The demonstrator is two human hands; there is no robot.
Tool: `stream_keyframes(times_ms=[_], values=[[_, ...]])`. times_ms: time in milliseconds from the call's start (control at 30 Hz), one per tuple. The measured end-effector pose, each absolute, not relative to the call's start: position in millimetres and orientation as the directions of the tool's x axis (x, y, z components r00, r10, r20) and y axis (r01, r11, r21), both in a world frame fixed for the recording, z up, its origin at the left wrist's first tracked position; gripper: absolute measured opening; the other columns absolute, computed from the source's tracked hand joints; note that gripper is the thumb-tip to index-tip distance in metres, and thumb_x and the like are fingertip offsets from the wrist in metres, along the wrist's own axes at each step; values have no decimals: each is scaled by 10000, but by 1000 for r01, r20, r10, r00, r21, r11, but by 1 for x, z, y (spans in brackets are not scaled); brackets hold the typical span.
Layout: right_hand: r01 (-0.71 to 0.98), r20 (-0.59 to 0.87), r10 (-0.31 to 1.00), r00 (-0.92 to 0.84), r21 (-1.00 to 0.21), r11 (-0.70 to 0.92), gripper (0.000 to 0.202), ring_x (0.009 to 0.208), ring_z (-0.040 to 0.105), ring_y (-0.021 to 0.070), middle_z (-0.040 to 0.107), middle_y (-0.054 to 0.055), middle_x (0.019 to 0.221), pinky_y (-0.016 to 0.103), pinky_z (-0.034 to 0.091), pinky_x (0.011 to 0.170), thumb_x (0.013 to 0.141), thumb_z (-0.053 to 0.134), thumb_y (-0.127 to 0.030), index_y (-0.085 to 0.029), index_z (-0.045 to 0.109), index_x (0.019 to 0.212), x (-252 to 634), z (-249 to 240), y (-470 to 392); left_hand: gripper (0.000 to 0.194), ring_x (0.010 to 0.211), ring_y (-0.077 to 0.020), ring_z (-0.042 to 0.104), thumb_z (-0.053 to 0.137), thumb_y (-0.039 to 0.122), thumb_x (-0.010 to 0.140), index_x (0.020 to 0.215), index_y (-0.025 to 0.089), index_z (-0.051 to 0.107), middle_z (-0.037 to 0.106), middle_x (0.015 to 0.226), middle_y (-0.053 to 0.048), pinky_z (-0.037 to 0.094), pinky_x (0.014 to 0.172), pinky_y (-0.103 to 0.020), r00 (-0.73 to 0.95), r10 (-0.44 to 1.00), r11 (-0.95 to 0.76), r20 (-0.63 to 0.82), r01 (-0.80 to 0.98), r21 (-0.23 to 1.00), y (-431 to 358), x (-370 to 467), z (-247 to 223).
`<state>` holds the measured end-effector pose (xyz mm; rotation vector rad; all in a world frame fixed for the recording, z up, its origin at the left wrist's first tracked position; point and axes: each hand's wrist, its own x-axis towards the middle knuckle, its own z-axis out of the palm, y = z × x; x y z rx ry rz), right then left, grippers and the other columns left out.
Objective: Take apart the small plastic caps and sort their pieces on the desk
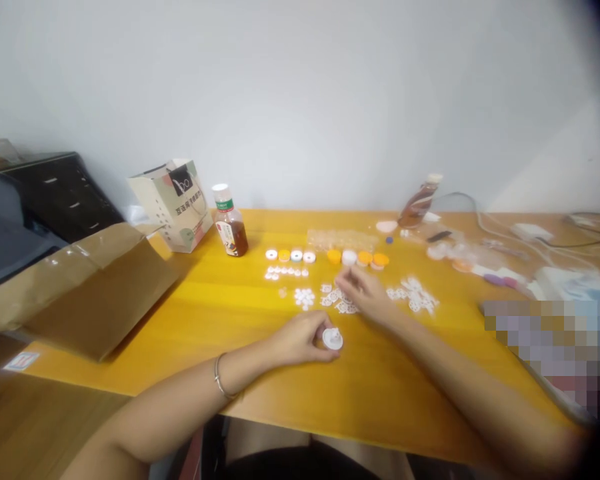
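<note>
A small round white part point(333, 339) is held between the thumb and fingers of my left hand point(305, 339), above the front middle of the table. My right hand point(361, 291) is over a pile of flat white cut-out pieces point(345, 303), its fingers bent together; whether anything is between them is too blurred to tell. A second pile of white cut-outs point(417, 295) lies to its right. Small white discs point(304, 297) lie left of my right hand, with a row of small white pieces point(286, 272) behind them. Beyond stand white and orange round caps point(365, 259) in a line.
On the yellow table point(205, 340), a labelled bottle point(231, 223) stands beside a printed paper bag point(175, 203), and a large brown bag point(95, 293) is at the left. A clear tray point(340, 240), another bottle point(420, 203), and cables point(500, 233) lie toward the back and right.
</note>
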<state>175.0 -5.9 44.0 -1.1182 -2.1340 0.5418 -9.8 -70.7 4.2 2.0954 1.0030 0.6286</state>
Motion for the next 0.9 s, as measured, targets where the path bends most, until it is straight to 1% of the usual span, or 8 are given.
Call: stream_keyframes(times_ms=[67, 167, 233, 333, 500, 600, 733, 900], values=[[547, 339, 769, -541, -553, 628, 268, 521, 431, 112, 499, -20, 600, 228, 351, 498, 830, 447, -445, -194, 451, 738, 180, 29, -34, 299, 617, -93, 433, 662, 342, 681, 849, 165, 490, 507, 717, 28, 313, 536, -195, 586, 803, -440, 112, 454, 775, -70, -10, 4], [568, 259, 669, -697, -371, 735, 344, 548, 460, 132, 537, 0, 619, 244, 331, 519, 735, 552, -524, -191, 473, 694, 180, 16, -55, 298, 616, -93, 419, 673, 315, 663, 819, 162, 470, 478, 703, 34, 302, 533, -193, 600, 792, -456, 112, 460, 761, -68, -10, 5], [583, 230, 654, -721, -310, 751, 304, 567, 498, 143, 571, 11, 624, 246, 326, 536, 763, 533, -485, -191, 520, 689, 176, 15, -58, 292, 622, -97, 419, 679, 289, 641, 774, 162, 453, 467, 697, 36, 292, 532, -195, 593, 797, -470, 116, 487, 736, -67, -9, 5], [612, 187, 683, -706, -323, 722, 212, 555, 526, 135, 596, -1, 598, 231, 313, 527, 805, 493, -362, -203, 575, 692, 169, 17, -58, 289, 620, -100, 427, 672, 280, 627, 738, 165, 431, 468, 688, 39, 281, 523, -198, 576, 809, -471, 113, 522, 711, -66, -8, 4], [638, 117, 694, -710, -310, 705, 106, 572, 542, 140, 631, 5, 655, 231, 321, 535, 776, 480, -224, -196, 580, 752, 165, 20, -62, 275, 607, -91, 429, 657, 281, 639, 723, 161, 425, 463, 670, 43, 291, 514, -192, 583, 801, -481, 140, 486, 729, -69, -7, 5], [633, 113, 681, -723, -286, 719, 110, 617, 559, 160, 643, 20, 695, 247, 336, 568, 783, 468, -218, -191, 573, 797, 165, 19, -63, 272, 590, -81, 417, 664, 249, 619, 706, 158, 423, 451, 649, 47, 287, 502, -186, 584, 799, -478, 146, 469, 742, -71, -7, 8], [624, 128, 666, -735, -256, 738, 125, 601, 552, 162, 636, 20, 676, 265, 334, 591, 804, 449, -237, -193, 566, 794, 165, 15, -62, 260, 581, -79, 405, 659, 222, 602, 687, 156, 422, 440, 630, 48, 283, 497, -185, 565, 815, -451, 127, 482, 751, -71, -6, 8], [586, 232, 614, -755, -183, 789, 169, 559, 525, 156, 611, 21, 621, 291, 317, 624, 815, 411, -247, -190, 547, 732, 168, 4, -58, 259, 578, -82, 410, 654, 222, 593, 676, 159, 416, 432, 622, 47, 281, 490, -187, 574, 809, -451, 125, 470, 758, -71, -6, 6]])
